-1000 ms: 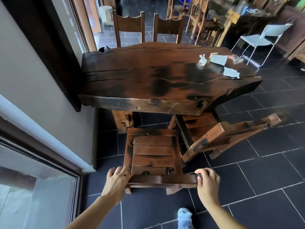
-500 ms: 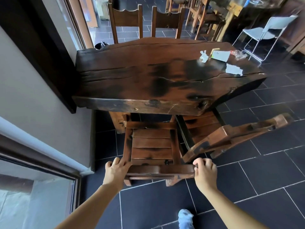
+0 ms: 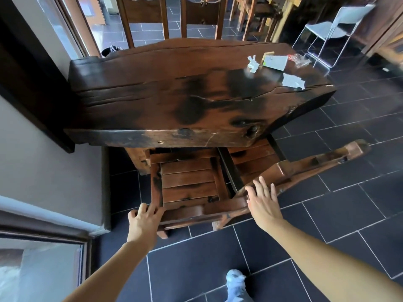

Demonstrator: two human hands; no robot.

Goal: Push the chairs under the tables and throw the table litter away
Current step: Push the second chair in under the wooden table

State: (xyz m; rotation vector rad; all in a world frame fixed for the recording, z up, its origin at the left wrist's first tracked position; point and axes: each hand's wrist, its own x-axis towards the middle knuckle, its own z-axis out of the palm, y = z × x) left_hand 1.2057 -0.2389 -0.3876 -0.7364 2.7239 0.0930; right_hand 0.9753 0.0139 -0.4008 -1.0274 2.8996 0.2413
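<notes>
A dark wooden chair (image 3: 187, 182) stands partly under the near edge of a thick slab table (image 3: 174, 97). My left hand (image 3: 144, 221) rests on the left end of its top rail, fingers curled over it. My right hand (image 3: 262, 202) hovers open, fingers spread, off the rail and near the back of a second wooden chair (image 3: 305, 164), which stands askew at the table's near right corner. Litter lies on the table's far right: a crumpled tissue (image 3: 253, 63), a white card (image 3: 275, 62), a torn paper (image 3: 293, 81) and a clear wrapper (image 3: 302, 59).
A wall (image 3: 50, 168) and a window frame run close along the left. Two more wooden chairs (image 3: 172, 16) stand at the table's far side. A white folding chair (image 3: 335, 29) stands at the back right. The floor (image 3: 349, 203) is dark tile; my foot (image 3: 236, 284) shows below.
The near chair has slid further under the table. My right hand has let go of its top rail and opened, moving up and right toward the second chair. My left hand stays on the rail.
</notes>
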